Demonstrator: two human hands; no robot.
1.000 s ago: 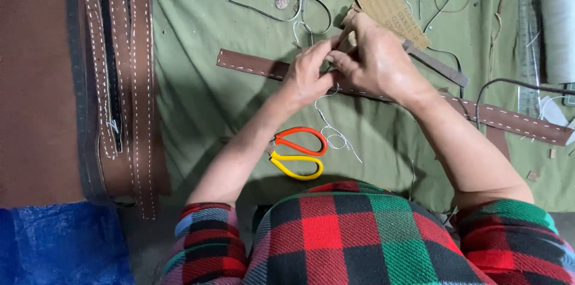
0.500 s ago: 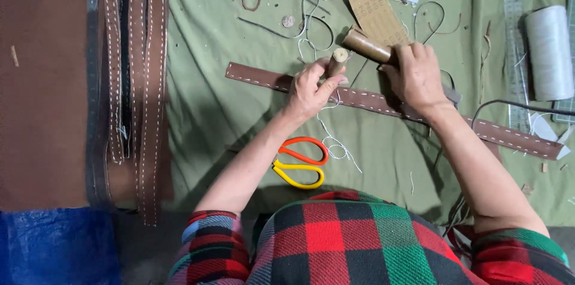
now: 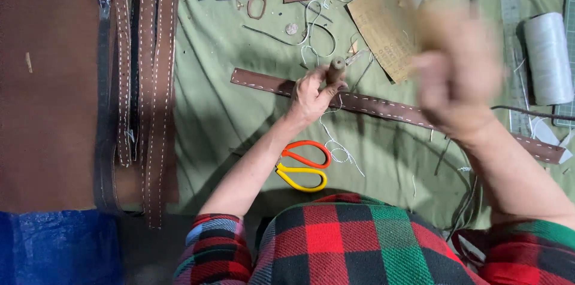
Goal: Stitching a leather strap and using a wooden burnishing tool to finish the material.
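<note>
Punching strap (image 3: 383,104) on green cloth (image 3: 215,105): left hand (image 3: 311,94) gripping punch (image 3: 334,73) upright on it; right hand (image 3: 458,75) raised, blurred, grip unclear, seemingly clutching mallet. Next calling for square strike on punch top.

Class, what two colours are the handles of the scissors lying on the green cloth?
The scissors have one orange handle and one yellow handle, seen in the head view.

Strap (image 3: 383,106) on cloth (image 3: 221,105), scissors (image 3: 302,165) nearer, spool (image 3: 547,57) right
</note>
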